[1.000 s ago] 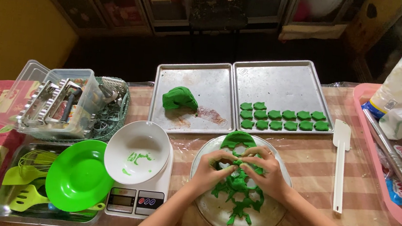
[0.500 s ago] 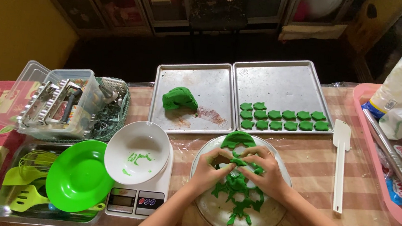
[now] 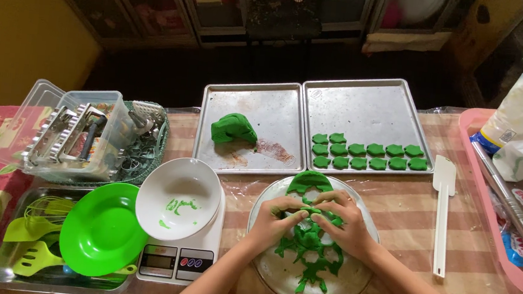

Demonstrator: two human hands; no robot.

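- Compared with the pictures from a moment earlier, the two hands are coming a little closer together over the sheet of green dough scraps with cut-out holes (image 3: 310,247); the scraps under the fingers are looking more bunched than before, so the leftover dough seems to be in the course of being gathered.
- The left hand (image 3: 274,224) is curling its fingers, half closed, and is pinching the upper edge of the scraps.
- The right hand (image 3: 343,224) is bending the same way, its fingertips touching the dough just beside the left ones.
- The scraps are lying on the round silver metal plate (image 3: 350,283), in front of the person.
- The small green cut dough pieces (image 3: 366,154) are sitting in two rows on the right rectangular metal baking tray (image 3: 367,109).
- The green dough lump (image 3: 233,128) is resting on the left baking tray (image 3: 265,106), well apart from the hands.
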